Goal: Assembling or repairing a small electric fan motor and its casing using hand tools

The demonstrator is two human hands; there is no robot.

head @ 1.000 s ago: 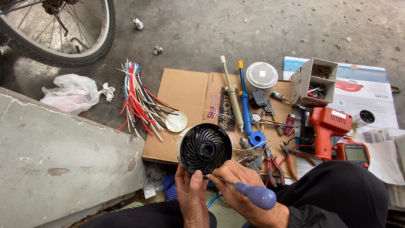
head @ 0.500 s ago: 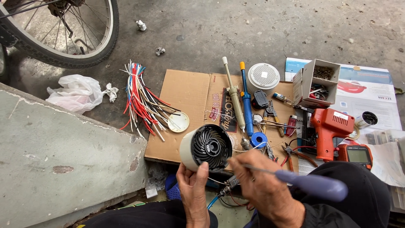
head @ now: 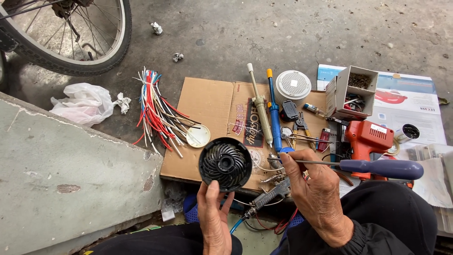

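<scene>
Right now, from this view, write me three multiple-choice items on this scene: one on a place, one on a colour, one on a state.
1. Where does the wire bundle lie?
A. Left of the cardboard
B. Inside the open box
C. On the plastic bag

2. What colour is the screwdriver handle?
A. Red
B. Blue
C. Yellow

3. How is the black grille held?
A. Lying flat on the ground
B. Hanging from the wheel
C. Up in the left hand

Answers: 1 A, the wires sit beside the cardboard's left edge. 2 B, the handle in the right hand is blue. 3 C, the left thumb and fingers grip its lower rim.
</scene>
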